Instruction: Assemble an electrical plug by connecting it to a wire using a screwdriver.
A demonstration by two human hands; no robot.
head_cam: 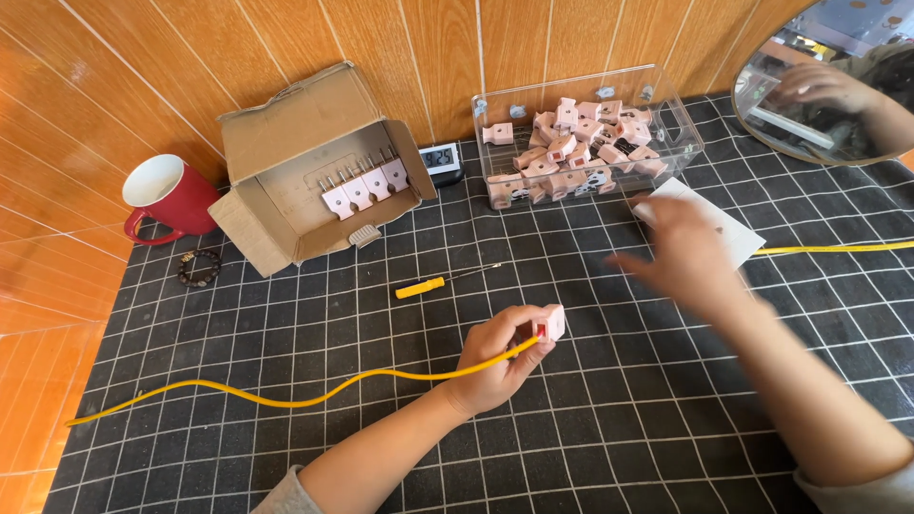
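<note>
Orange wood-panelled walls back a table (286,447) covered with a black mat ruled in white squares. Near its middle the left hand (500,366) has its grip closed around a small pink plug body (552,322) with a yellow cable (286,395) entering it; the plug's red-lined open face points up and to the right, and the cable trails away in a long wave toward the table's left edge. The right hand (681,252) hovers, blurred, fingers spread and holding nothing, just above and to the right of the plug, between it and a clear plastic bin (681,128) of loose pink plug parts at the back edge. Under that hand lies a white card (738,233), with a second stretch of yellow cable (838,249) running off to the right edge.

A yellow-handled screwdriver (433,284) lies left of the plug, its shaft pointing right and nearer the left hand. Further back stand an open cardboard box (286,171) holding a row of finished pink plugs (367,183), a small digital clock (441,157), a red mug (171,195) and a bead bracelet (199,267). Nothing lies between the two hands.
</note>
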